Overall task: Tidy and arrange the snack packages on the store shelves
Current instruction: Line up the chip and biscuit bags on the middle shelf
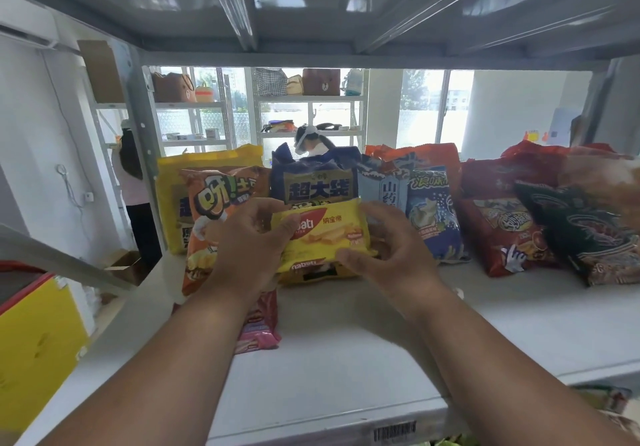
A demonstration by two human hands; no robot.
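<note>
- Left hand (247, 237): forearm reaches in from the lower left over the shelf (346, 359); back of the hand toward the camera, fingers curled round the left end of the yellow wafer packet (325, 234), thumb pressed on its front face near the red logo.
- Right hand (391, 241): forearm enters from the lower right; fingers curled behind the packet's right edge, thumb lying along its lower right corner. Both hands grip the same packet.
- Yellow wafer packet: held between the two hands, in front of the back row, printed face toward the camera, long axis running left to right, left end tipped slightly down. A second yellow packet (313, 270) sits just beneath it, its lower strip showing; whether the two touch cannot be told.
- Back row, standing upright: large yellow bag (173, 189), orange chip bag (214, 196), dark blue bag (315, 178), pale blue bag (391, 185), blue seafood-print bag (433, 217), red bag (498, 227), dark green bag (588, 237) leaning to the right.
- Pink-red packet (259, 324): lying flat on the shelf, partly hidden under the left forearm.
- Shelf edge: barcode label (394, 431) on the front lip.
</note>
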